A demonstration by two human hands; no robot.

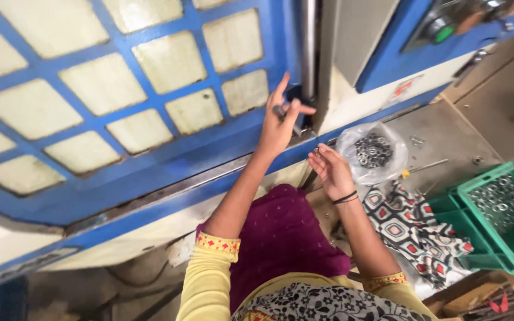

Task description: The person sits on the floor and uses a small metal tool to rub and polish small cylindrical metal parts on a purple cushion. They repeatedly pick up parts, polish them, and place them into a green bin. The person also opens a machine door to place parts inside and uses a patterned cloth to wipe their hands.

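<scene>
The blue door (150, 160) with its grid of pale panes fills everything to the left of and above the left hand (281, 122). Its thick lower frame runs slantwise beneath that hand, edged below by a dark metal rail. Just right of the left hand stands the grey and cream machine body (358, 65), with a blue control panel (447, 30) high up and well away from both hands.

Below and to the right of the right hand (331, 172) lies the grey table (447, 134). At its far right, well apart from the hands, sits a green crate (507, 238) holding a heap of small metal rings. Between the crate and the right forearm a patterned cloth (411, 229) in black, white and red lies crumpled on the table. Just beside the right hand, to its right, a clear bag (373, 151) lies open with dark metal rings piled inside. A thin rod with a yellow grip (423, 168) lies just beyond the bag.

The left hand is raised against the door's edge, thumb and forefinger pinched together on a small dark part (281, 110) right at the door's black handle (298, 98); I cannot tell whether the part is loose or fixed there. The right hand hovers lower, palm up and fingers loosely curled, near the bag's rim; something tiny may rest at its fingertips, but it is too small to make out. A dark band circles that wrist.
</scene>
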